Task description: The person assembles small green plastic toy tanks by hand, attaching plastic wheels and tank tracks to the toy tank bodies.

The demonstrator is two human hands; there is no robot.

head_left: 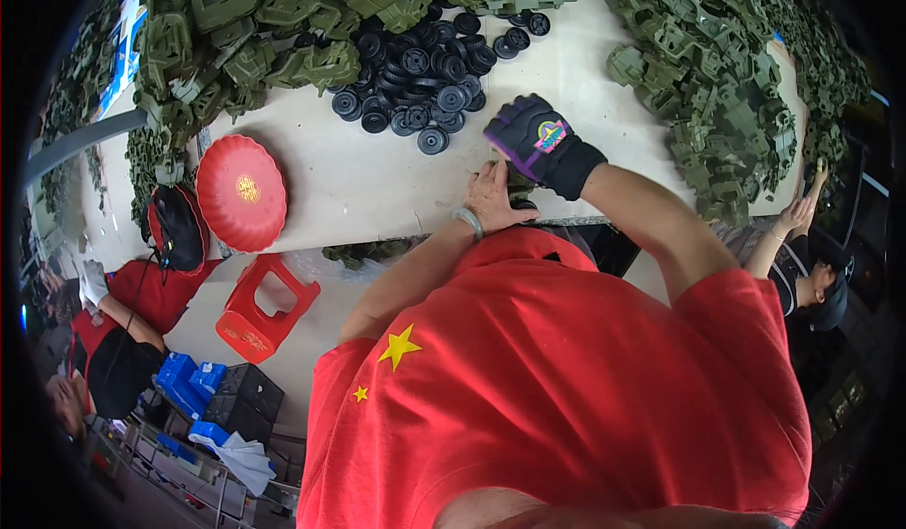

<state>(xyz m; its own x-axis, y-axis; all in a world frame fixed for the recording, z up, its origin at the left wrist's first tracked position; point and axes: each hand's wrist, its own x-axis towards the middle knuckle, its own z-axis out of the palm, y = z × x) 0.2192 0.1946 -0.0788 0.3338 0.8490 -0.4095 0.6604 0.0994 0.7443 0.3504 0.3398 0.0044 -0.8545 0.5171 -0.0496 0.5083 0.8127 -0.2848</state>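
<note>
My left hand (491,199), bare with a pale bangle at the wrist, is at the near table edge. Its thumb and fingers close around a small dark green plastic part (520,186), mostly hidden beneath my right wrist. A black wheel (525,205) shows by the thumb. My right hand (536,142) wears a black and purple glove and rests just above the left, fingers curled down toward the table; whatever they hold is hidden. Beyond both hands lies a heap of black toy wheels (415,76), with green plastic toy vehicle bodies (311,10) piled behind it.
Another large heap of green parts (703,85) covers the table's right side. At the left stand a red scalloped dish (242,194) and a black pouch-like item (175,229). A red stool (264,307) and crates (241,402) are below. Co-workers' arms (797,216) appear on both sides.
</note>
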